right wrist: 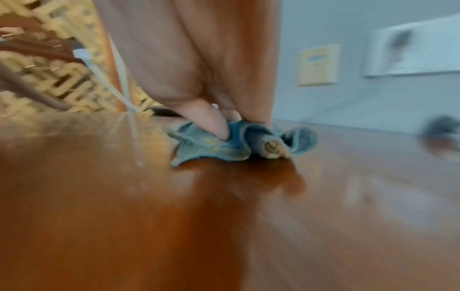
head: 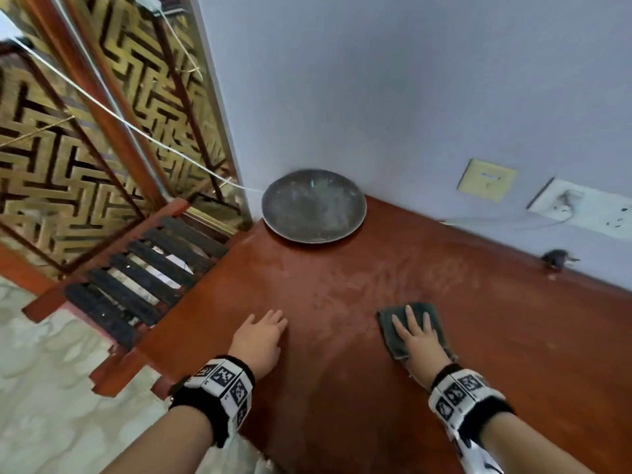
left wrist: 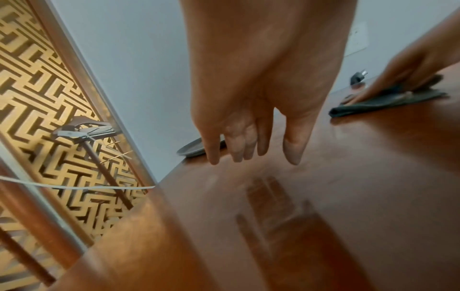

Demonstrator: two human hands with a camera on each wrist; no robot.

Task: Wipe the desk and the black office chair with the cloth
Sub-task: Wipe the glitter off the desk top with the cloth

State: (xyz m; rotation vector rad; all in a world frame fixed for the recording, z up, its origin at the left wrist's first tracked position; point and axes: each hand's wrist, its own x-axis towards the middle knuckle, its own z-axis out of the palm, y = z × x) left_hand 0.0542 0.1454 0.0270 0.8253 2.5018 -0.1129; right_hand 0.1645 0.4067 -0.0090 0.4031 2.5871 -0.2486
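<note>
A dark grey-green cloth (head: 431, 314) lies on the reddish-brown desk (head: 342, 285), right of centre. My right hand (head: 415, 331) presses flat on it with straight fingers; in the right wrist view the cloth (right wrist: 214, 147) bunches under the thumb. My left hand (head: 263, 333) is open, fingers straight, just above or on the bare desk near its left edge; the left wrist view shows the left hand (left wrist: 251, 149) with its reflection in the desk (left wrist: 298, 216). The cloth (left wrist: 373, 105) also appears there at right. No black office chair is in view.
A round grey dish (head: 313, 205) sits at the desk's back corner against the wall. A small dark plug (head: 555, 258) lies by the wall at right, below wall sockets (head: 581, 206). A slatted wooden rack (head: 143, 268) adjoins the desk's left side.
</note>
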